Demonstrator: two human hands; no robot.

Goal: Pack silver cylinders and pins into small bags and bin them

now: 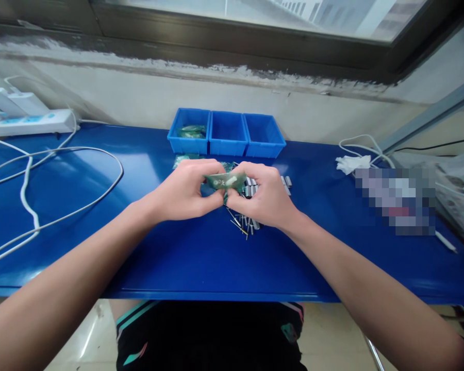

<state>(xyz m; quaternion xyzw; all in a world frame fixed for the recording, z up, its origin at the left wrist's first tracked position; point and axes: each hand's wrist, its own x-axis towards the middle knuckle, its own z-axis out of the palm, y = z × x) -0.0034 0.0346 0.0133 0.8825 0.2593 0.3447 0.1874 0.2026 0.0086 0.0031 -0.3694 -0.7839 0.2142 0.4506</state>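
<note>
Both of my hands meet over the middle of the blue table (178, 257) and grip one small green circuit board (225, 180). My left hand (185, 190) pinches its left end with curled fingers. My right hand (265, 196) pinches its right end the same way. Under and just behind the hands lies a heap of small grey cylindrical parts with thin wire legs (244, 222). More green boards (183, 158) lie on the table behind my left hand.
Three blue bins stand in a row at the back: the left bin (188, 131) holds green boards, the middle bin (228, 134) and right bin (263, 136) look bare. White cables (34, 170) and a power strip (27, 122) lie left. A crumpled white cloth (351, 164) lies right.
</note>
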